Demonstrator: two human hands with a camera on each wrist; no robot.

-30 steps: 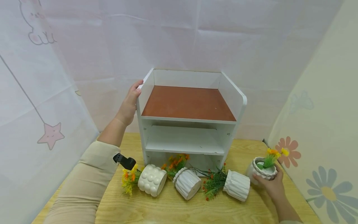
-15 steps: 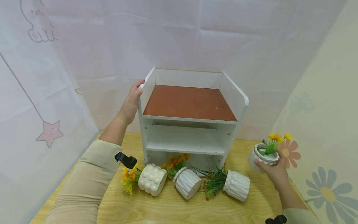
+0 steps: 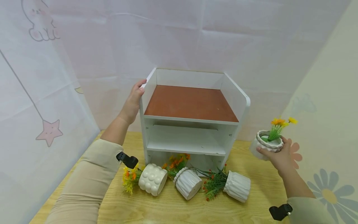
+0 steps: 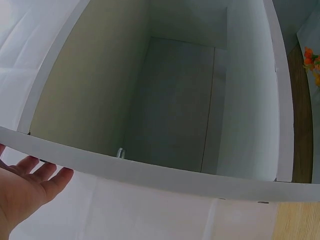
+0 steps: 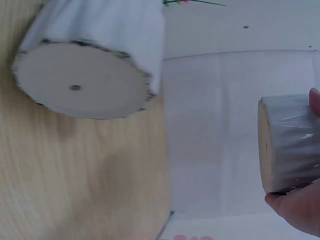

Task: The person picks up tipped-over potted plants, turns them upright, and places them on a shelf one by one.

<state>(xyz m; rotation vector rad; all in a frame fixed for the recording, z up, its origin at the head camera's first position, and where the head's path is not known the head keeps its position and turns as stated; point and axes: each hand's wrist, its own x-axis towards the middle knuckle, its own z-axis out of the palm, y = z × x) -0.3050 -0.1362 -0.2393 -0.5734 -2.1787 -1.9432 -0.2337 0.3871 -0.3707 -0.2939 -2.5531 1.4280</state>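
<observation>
My right hand (image 3: 281, 157) grips a white ceramic flower pot (image 3: 258, 146) with yellow and orange flowers (image 3: 277, 129), thumb at the front rim. The pot hangs tilted over the right of the table; its pale base (image 5: 266, 145) shows in the right wrist view. My left hand (image 3: 132, 102) rests against the left side panel of a white shelf unit (image 3: 193, 119), fingers at its upper edge. In the left wrist view the fingers (image 4: 57, 184) touch the panel's outside. The shelf has a brown top board (image 3: 190, 102) and two compartments below.
In front of the shelf lie three tipped pots with flowers: a bubbled one (image 3: 152, 179), a pleated one (image 3: 188, 183) and a ribbed one (image 3: 237, 186). They lie on a wooden table (image 3: 167, 213). Patterned cloth (image 3: 181, 37) stands behind and at both sides.
My right hand has lifted the flower pot up off the table at the right. My left hand keeps its place at the shelf; the tipped pots have not moved.
</observation>
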